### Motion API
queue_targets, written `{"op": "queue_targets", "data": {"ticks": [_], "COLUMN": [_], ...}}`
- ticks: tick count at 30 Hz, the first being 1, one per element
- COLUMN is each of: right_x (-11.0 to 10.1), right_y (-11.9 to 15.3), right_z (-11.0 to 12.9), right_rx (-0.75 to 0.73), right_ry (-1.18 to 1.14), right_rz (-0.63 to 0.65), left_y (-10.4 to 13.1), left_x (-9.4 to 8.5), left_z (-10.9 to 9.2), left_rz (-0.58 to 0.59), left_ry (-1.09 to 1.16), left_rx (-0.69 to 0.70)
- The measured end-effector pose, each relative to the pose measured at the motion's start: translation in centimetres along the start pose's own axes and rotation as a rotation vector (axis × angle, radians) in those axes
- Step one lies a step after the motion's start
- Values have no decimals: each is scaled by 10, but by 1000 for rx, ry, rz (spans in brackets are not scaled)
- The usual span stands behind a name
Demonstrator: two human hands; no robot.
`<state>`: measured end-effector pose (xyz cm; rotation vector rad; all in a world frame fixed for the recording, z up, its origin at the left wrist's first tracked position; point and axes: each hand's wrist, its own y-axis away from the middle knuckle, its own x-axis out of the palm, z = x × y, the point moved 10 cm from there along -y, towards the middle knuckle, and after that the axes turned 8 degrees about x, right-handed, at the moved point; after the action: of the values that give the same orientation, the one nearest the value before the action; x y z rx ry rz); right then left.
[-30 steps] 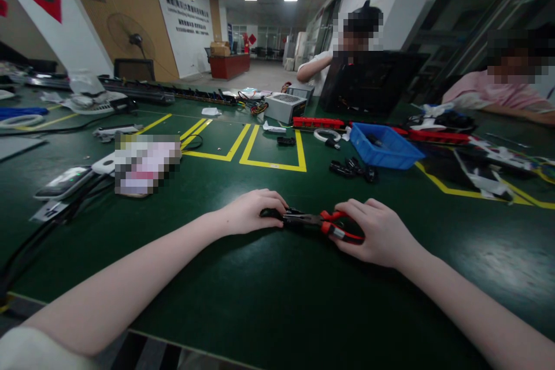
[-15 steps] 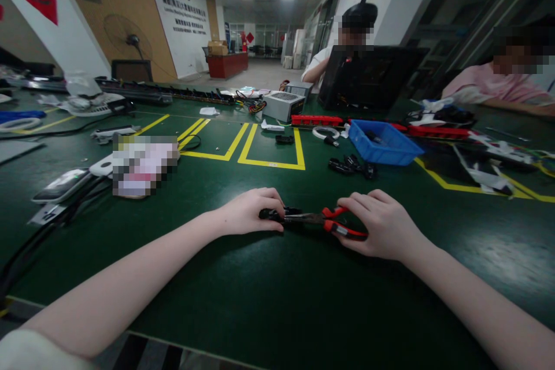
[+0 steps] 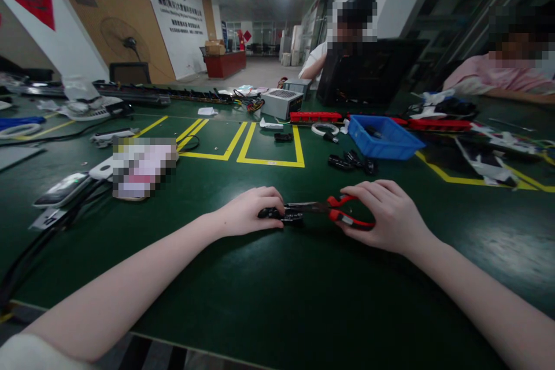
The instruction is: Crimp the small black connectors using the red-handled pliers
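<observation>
My left hand [image 3: 254, 211] is closed on a small black part [image 3: 293, 218], perhaps a plastic connector; my fingers hide some of it. In my right hand [image 3: 388, 217] is a pair of needle-nose pliers [image 3: 340, 210] with red and black handles, held slightly spread. The long metal jaws point left and lie over the far side of the black part, by my left fingertips. Whether the jaws touch it I cannot tell. Beyond my hands, several black pieces [image 3: 352, 161] like those of short cables lie on the green table [image 3: 260, 289].
A blue bin [image 3: 385, 147] stands behind the loose black pieces. Farther back are a grey power supply [image 3: 281, 103] and red strips [image 3: 315, 117]. A phone [image 3: 145, 170] and black cables [image 3: 65, 217] lie at the left. Two people sit across the table, one behind a black case [image 3: 373, 72].
My right hand and the pliers have shifted slightly up and right. The jaws now lie at the far side of the black part, which shows more. My left hand stays almost in place.
</observation>
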<state>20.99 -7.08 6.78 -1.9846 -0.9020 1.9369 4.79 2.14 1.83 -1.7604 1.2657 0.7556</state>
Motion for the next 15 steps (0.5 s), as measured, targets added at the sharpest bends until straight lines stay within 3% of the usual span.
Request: {"op": "queue_targets", "data": {"ticks": [15], "right_x": [14], "right_y": [0], "right_z": [10], "right_rx": [-18], "right_ry": [-19], "right_rz": [66], "left_y": [-1], "left_x": [-1], "left_z": [1], "left_rz": [-34], "left_ry": [51], "left_rx": [9]}}
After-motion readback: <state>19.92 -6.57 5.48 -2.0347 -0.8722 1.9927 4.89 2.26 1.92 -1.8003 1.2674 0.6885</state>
